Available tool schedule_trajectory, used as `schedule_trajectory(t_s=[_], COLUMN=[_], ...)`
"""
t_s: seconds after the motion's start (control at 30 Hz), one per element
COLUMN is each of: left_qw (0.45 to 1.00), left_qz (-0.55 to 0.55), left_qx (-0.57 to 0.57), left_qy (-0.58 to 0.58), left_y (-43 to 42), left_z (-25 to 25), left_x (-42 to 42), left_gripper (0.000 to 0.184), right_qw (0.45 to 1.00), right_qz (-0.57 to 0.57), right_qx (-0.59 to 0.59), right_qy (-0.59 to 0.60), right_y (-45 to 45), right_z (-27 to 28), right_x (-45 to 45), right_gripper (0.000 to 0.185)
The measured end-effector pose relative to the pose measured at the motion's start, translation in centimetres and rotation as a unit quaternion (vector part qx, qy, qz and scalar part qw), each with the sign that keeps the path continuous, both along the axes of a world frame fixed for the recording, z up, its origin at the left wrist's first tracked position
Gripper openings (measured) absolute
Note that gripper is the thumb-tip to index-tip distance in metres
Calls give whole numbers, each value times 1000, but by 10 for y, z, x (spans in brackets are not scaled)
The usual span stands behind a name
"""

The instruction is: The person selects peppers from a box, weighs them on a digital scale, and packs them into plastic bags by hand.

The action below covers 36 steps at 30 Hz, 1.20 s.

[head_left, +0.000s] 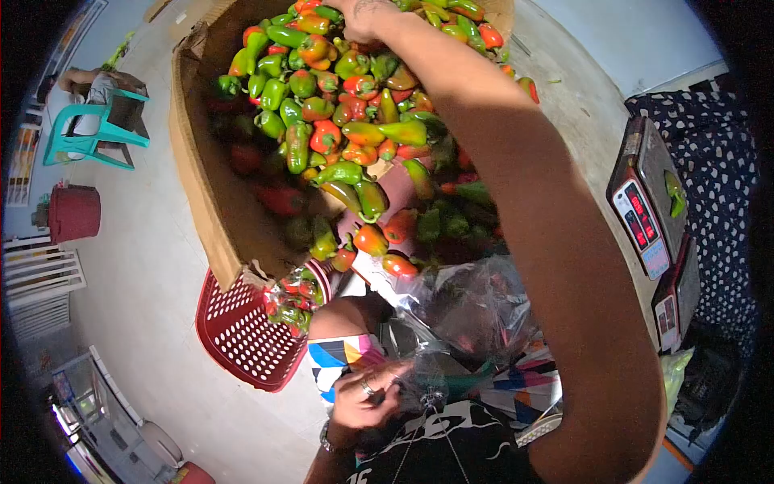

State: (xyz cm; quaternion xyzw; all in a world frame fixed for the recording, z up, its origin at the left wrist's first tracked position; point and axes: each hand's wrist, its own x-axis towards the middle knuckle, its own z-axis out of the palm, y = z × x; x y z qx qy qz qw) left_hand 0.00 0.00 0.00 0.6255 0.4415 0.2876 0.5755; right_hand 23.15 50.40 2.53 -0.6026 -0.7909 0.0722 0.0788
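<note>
I am reaching my right hand (363, 18) in among the peppers (326, 135) at the far end of the box (187, 153); the top edge is cutting off its fingers, so I cannot tell whether they are gripping anything. My left hand (367, 402), wearing a ring (368, 388) and a watch (325, 436), is curling closed on the clear bag (476, 306) below the near end of the box. Glare and creases are hiding much of what the bag is holding.

The green, red and orange peppers are lying piled in the box; shadow is darkening those along its left wall, and my forearm is covering others.

Right of the box, two scales (641, 211) (676, 300) are showing lit red digits, too small and skewed for me to read, and I am making out no brand. A green pepper (675, 194) is resting on the upper one. On the black shirt (451, 452) below the box, white print is showing, but folds and the bottom edge are breaking up its letters. Left of the bag and just below the box, a red basket (262, 351) is sitting beside bagged peppers (292, 305), partly hidden by the box's torn corner.
</note>
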Motion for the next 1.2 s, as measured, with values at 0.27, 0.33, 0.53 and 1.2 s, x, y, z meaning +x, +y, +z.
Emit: schedule_trajectory(t_s=[0.27,0.33,0.53,1.2], left_qw=[999,999,998,996], left_qz=[2,-1,19,22], left_qx=[12,16,40,46], left_qy=[-51,-37,-48,-67], left_y=[4,3,0,4], left_z=[-7,-11,-11,-10], left_x=[-12,-14,-15,-14], left_gripper=[42,42,42,43], right_qw=[991,984,525,991], right_qz=[-51,-82,-102,17], right_qx=[63,93,-211,40], right_qy=[111,124,818,127], right_y=[7,24,19,-7], right_z=[-14,-24,-19,-3], right_x=[-7,-3,39,-59], right_gripper=[55,46,8,35])
